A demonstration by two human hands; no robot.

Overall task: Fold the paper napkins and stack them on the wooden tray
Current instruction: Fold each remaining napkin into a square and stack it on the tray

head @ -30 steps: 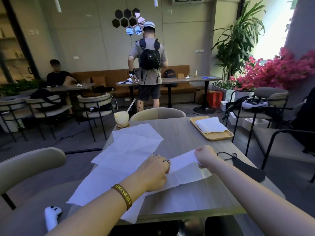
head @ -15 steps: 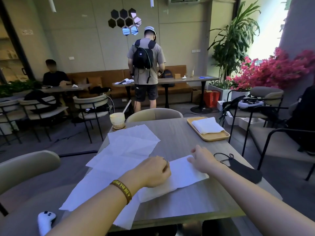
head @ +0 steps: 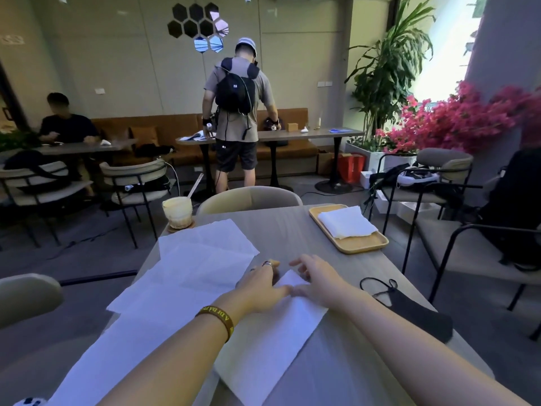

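Just inside the near edge of the table point(head: 292, 230), a folded napkin point(head: 269, 347) lies slantwise, its long right side bordered by bare wood. Both hands rest on its far end. The left hand point(head: 260, 284), a yellow wristband point(head: 218, 317) at the wrist, lies flat on the paper. The right hand point(head: 317, 281) touches it just beside, fingers spread and relaxed. Neither grips the sheet. To the left, open napkins point(head: 187, 273) overlap in a loose spread that covers the table's left edge. A black face mask point(head: 409, 309) sits by the right edge, apart from the hands. Open tabletop runs from the hands to the far edge. At the far right corner a wooden tray point(head: 360, 247) holds a stack of folded napkins point(head: 347, 222). A drink point(head: 177, 210) stands at the far left corner, and a chair point(head: 251, 197) is tucked against the far edge.
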